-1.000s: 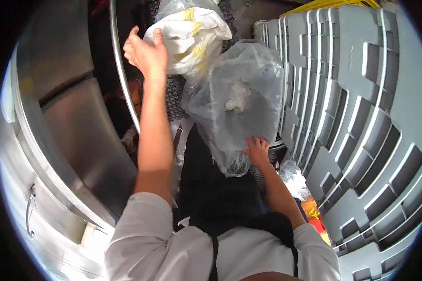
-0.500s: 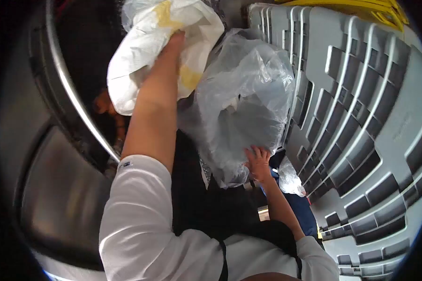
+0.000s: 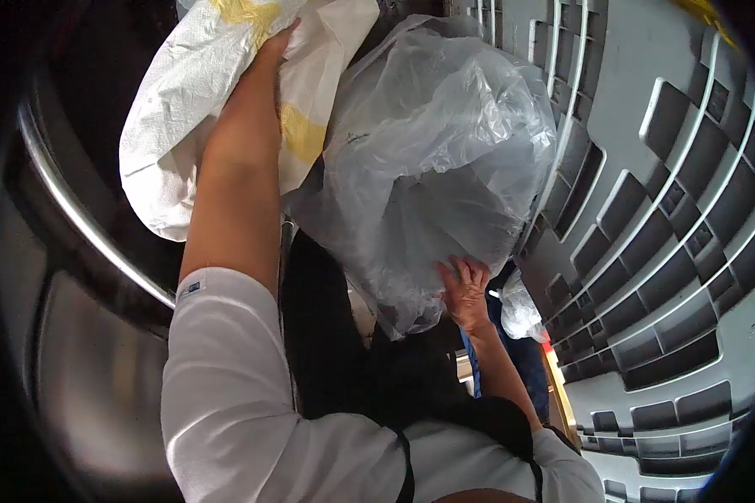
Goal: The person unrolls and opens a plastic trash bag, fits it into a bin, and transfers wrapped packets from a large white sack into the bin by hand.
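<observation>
A white woven sack (image 3: pixel 172 126) with yellow patches hangs open at the upper left. My left arm reaches into its mouth, and the fingers of that hand are hidden inside the folds. To the right of the sack is a bin lined with a clear plastic bag (image 3: pixel 445 117), its opening facing me. My right hand (image 3: pixel 466 293) rests on the near rim of the bag with its fingers spread over the plastic. The bottom of the bag is in shadow.
Grey plastic pallets or crates (image 3: pixel 637 193) stand along the right side. A curved metal rail (image 3: pixel 84 222) and a dark metal surface lie at the left. A small crumpled clear bag (image 3: pixel 520 310) is beside my right wrist.
My left hand has gone from the outside of the white sack into its mouth, and the sack has opened and shifted left. My right hand has stayed on the bag's rim.
</observation>
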### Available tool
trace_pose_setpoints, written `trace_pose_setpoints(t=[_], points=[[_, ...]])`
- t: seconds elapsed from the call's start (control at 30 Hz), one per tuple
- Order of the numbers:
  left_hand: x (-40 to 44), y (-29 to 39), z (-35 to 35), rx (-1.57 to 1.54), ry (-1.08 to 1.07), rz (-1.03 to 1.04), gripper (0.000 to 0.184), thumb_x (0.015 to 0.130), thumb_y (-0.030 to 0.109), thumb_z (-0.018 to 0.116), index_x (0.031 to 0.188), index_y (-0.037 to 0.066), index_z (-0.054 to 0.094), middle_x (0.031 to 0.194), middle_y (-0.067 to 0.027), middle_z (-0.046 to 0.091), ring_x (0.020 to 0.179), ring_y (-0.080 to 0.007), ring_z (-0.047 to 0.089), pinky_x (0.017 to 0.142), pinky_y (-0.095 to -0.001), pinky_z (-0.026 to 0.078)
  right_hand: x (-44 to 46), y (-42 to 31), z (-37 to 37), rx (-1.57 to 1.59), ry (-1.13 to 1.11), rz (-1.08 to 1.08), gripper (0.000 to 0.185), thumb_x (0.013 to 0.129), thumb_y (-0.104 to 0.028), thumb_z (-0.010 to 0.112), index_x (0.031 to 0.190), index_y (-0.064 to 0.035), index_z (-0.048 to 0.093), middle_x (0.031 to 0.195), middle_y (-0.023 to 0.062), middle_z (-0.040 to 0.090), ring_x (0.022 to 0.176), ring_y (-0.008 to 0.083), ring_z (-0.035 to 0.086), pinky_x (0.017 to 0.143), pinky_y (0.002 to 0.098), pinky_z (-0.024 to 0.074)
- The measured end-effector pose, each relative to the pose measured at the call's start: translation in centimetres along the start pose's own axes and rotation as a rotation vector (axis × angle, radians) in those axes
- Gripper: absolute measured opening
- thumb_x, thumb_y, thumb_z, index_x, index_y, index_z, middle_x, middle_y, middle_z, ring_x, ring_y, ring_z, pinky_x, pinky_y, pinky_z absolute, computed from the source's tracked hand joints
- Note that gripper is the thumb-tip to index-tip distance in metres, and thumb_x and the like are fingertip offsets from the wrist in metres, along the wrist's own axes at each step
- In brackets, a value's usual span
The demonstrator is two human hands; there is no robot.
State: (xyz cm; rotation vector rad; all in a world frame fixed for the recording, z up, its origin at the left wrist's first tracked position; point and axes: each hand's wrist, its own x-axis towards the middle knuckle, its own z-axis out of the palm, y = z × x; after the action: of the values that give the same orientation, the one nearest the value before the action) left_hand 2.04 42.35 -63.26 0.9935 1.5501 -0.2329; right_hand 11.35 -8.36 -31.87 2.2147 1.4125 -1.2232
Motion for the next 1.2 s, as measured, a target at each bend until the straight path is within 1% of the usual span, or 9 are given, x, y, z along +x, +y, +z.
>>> trace_pose_setpoints(t=[0.07,0.1,0.3,0.47,0.6,0.7,0.9,1.03,1.2], points=[[-2.5,-0.2,-0.7,0.085,-0.099,-0.039,0.091,0.074,0.06,0.074,0.139,0.001,0.048,0.131,-0.0134,0.059,0.117,-0.0302,0.057,0.1,-0.0396,0.045,-0.4,0.2,0.3,-0.01,0.01,-0.01,0.08,0.056,-0.036,0.082,0.131,-0.024,0.057,0.137,0.0045,0.044,0.127,0.0298,0.037,0.106,0.0505,0.0291],[-2.6,-0.8,-0.8,0.054,-0.056,0.005,0.095,0.072,0.062,0.075,0.14,0.001,0.047,0.132,-0.0147,0.058,0.121,-0.0293,0.054,0.103,-0.04,0.041,-0.3,0.2,0.4,-0.012,0.021,-0.017,0.08,0.056,-0.037,0.082,0.131,-0.024,0.057,0.137,0.0044,0.044,0.127,0.0297,0.037,0.106,0.0503,0.0291],[-4.8,0.1,-0.9,-0.116,-0.095,-0.085,0.096,0.067,0.058,0.081,0.139,0.003,0.049,0.134,-0.0146,0.057,0.122,-0.0294,0.053,0.102,-0.0395,0.043,0.0,0.1,0.0,0.016,0.017,-0.007,0.077,0.06,-0.039,0.08,0.131,-0.0225,0.057,0.137,0.0053,0.044,0.127,0.0299,0.036,0.107,0.0509,0.0283],[-2.4,0.9,0.4,-0.594,-0.068,-0.148,0.085,0.072,0.057,0.078,0.135,0.005,0.054,0.13,-0.0135,0.059,0.117,-0.0304,0.054,0.099,-0.0438,0.044,-0.2,0.3,0.3,0.017,-0.027,0.007,0.075,0.061,-0.035,0.081,0.131,-0.0221,0.057,0.138,0.0051,0.043,0.126,0.031,0.036,0.106,0.0516,0.0282],[3.7,-3.3,-2.1,-0.283,-0.106,-0.11,0.075,0.078,0.052,0.074,0.134,0.006,0.055,0.131,-0.0141,0.058,0.115,-0.0309,0.055,0.098,-0.0417,0.044,-0.2,0.6,0.3,0.034,-0.026,-0.012,0.073,0.062,-0.031,0.08,0.132,-0.0224,0.057,0.138,0.0046,0.043,0.126,0.0312,0.036,0.107,0.0527,0.0277],[2.4,-3.0,-1.8,-0.359,-0.106,-0.146,0.073,0.08,0.051,0.072,0.135,0.005,0.054,0.133,-0.0152,0.057,0.118,-0.0321,0.053,0.101,-0.0413,0.042,-0.2,0.1,0.2,0.043,-0.027,0.019,0.071,0.064,-0.029,0.079,0.131,-0.0223,0.057,0.138,0.0046,0.043,0.126,0.032,0.036,0.107,0.0534,0.0274],[-2.1,-3.2,-2.4,-0.222,-0.12,-0.076,0.073,0.081,0.05,0.072,0.136,0.004,0.053,0.135,-0.0163,0.055,0.121,-0.033,0.051,0.103,-0.0412,0.04,-0.5,0.4,0.6,0.021,-0.035,-0.001,0.068,0.068,-0.03,0.077,0.133,-0.0222,0.056,0.138,0.0072,0.043,0.128,0.0346,0.035,0.107,0.0548,0.0257],[-4.1,-3.1,-2.6,-0.048,-0.071,0.044,0.073,0.082,0.049,0.071,0.136,0.004,0.052,0.136,-0.017,0.054,0.124,-0.0336,0.049,0.105,-0.041,0.039,-0.6,0.6,0.7,0.051,-0.048,0.007,0.066,0.073,-0.033,0.075,0.135,-0.0224,0.054,0.138,0.0087,0.043,0.128,0.036,0.035,0.108,0.0563,0.0245],[-7.2,-1.7,-3.5,0.353,0.098,0.337,0.073,0.082,0.048,0.07,0.137,0.003,0.051,0.138,-0.0179,0.052,0.126,-0.0344,0.047,0.107,-0.0409,0.037,-1.0,0.7,1.4,-0.004,-0.027,-0.014,0.065,0.077,-0.043,0.071,0.136,-0.0228,0.052,0.139,0.0089,0.043,0.128,0.037,0.035,0.108,0.0578,0.0245]])
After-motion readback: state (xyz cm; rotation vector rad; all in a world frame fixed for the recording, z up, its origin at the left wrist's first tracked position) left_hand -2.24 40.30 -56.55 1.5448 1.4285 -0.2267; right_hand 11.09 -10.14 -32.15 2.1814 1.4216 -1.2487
